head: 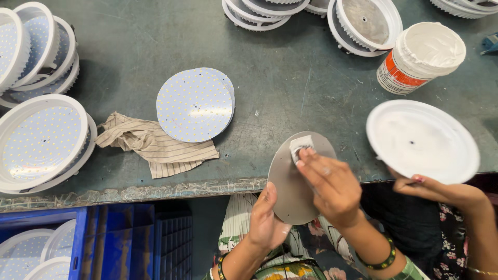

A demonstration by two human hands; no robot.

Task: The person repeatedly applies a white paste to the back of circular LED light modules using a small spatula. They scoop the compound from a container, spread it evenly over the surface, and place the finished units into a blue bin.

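Observation:
My left hand (265,220) grips the lower edge of a round grey metal disc (284,179) and holds it tilted over the table's front edge. My right hand (332,186) presses a small white and grey pad (301,143) against the upper part of the disc with its fingertips. A stack of round white boards dotted with small yellow points (194,103) lies on the dark green table (290,78), to the left of the disc.
Another person's hand (441,189) holds a round white housing (423,140) at the right. An open tub of white paste (423,57) stands behind it. A striped cloth (150,145) lies by the boards. White housings (41,140) are stacked at left and along the back. A blue crate (119,238) sits below the table.

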